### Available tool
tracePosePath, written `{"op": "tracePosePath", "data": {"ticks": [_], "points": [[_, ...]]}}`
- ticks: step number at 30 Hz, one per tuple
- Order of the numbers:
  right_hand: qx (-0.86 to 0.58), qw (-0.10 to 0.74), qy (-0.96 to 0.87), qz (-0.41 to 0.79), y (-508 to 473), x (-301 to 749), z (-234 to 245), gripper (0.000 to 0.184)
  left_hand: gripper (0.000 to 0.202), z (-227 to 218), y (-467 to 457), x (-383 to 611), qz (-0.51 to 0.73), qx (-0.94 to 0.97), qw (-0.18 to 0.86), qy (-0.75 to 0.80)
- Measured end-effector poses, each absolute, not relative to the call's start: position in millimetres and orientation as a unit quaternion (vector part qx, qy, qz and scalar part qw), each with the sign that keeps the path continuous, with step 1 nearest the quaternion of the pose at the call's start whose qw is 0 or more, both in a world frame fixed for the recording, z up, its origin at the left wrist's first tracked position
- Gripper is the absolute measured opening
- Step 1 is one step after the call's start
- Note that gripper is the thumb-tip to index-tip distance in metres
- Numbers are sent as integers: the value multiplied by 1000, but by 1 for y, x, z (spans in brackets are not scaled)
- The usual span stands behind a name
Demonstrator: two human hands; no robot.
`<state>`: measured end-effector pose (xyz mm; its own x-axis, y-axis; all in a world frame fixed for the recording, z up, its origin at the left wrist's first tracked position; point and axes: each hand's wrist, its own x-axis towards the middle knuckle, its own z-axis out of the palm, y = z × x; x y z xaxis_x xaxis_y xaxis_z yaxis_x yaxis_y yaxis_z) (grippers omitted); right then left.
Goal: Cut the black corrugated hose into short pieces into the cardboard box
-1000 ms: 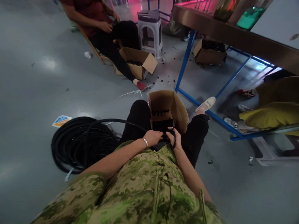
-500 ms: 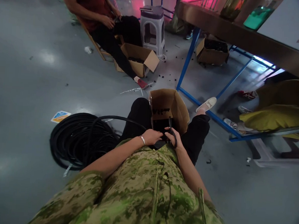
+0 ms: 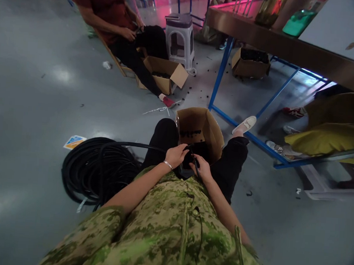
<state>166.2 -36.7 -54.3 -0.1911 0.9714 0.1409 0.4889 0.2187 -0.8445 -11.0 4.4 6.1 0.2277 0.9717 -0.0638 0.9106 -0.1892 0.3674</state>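
My left hand (image 3: 175, 156) is closed around the free end of a black hose (image 3: 133, 145), above the near side of an open cardboard box (image 3: 214, 137) between my knees. The hose runs back left to a large black coil (image 3: 80, 170) on the floor. Close beside it, my right hand (image 3: 202, 169) is closed on a dark-handled pair of scissors (image 3: 196, 163); their blades are hard to make out against the dark box. Small black pieces lie inside the box.
A seated person (image 3: 112, 23) works at the upper left beside another cardboard box (image 3: 160, 68) and a grey stool (image 3: 180, 40). A metal-edged table (image 3: 262, 37) on blue legs stands at the right, with a third box (image 3: 250, 65) beneath. Small black scraps dot the floor.
My left hand has risen slightly forward and left with the hose. My right hand has turned and shifted a little left, bringing the scissors toward the hose end.
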Motion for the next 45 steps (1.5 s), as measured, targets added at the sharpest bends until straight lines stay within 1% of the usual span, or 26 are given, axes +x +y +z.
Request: {"op": "tracePosePath", "data": {"ticks": [4,14,27,45], "points": [[-536,339,-700,330,-35,166,-54,42,32,6,1,-11,80,795,153,582],[-537,343,-676,370,-35,168,-46,43,37,14,-6,-11,63,821,133,552],[-519,377,-659,393,-38,170,-45,43,37,16,-12,-7,80,807,133,570],[-527,375,-644,408,-38,168,-46,42,40,18,-15,-5,78,794,128,589]]}}
